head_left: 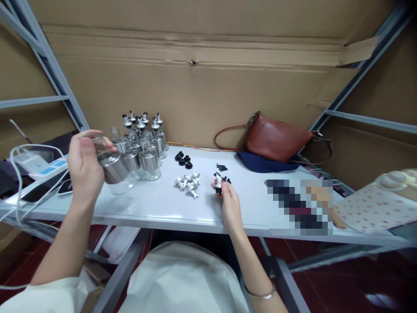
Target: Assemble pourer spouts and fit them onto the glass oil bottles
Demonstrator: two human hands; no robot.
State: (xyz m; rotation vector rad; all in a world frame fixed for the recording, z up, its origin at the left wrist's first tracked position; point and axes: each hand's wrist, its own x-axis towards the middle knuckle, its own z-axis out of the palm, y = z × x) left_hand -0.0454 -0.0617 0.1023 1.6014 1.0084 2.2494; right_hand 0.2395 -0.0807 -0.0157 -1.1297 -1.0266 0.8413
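My left hand (84, 163) is wrapped round a glass bottle (116, 171) with a metal sleeve, held tilted beside a group of similar bottles (150, 164). Several of those at the back carry pourer spouts (140, 123). Between the fingers of my right hand (231, 203) is a silver and black pourer spout (217, 184), above the table. Left of that hand lies a pile of silver spout parts (189, 182). Black ring-shaped stoppers (183, 160) sit behind the pile, and small black pieces (222, 167) lie behind my right hand.
A brown leather bag (276, 137) rests on dark blue cloth (260, 164) at the back right of the white table (163, 215). A power strip (54, 167) with cables is at the left. A dotted white item (371, 208) stands at the right. Cardboard (208, 95) walls the back.
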